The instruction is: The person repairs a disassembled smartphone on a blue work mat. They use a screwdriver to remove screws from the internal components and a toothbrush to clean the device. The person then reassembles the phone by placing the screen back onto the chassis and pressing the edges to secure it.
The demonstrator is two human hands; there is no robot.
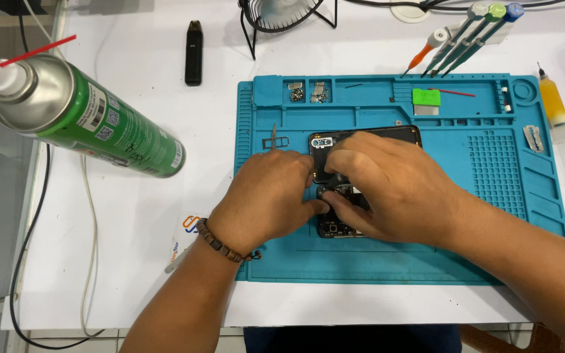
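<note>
Both hands are working on an opened phone (339, 229) lying in the middle of the blue repair mat (387, 261), so small parts are not rolling away. The left hand (266, 199) is holding it steady, fingers pressed together. The right hand (387, 189) is pinching something tiny inside. The black back cover (393, 133) is lying just behind, touching the phone.
</note>
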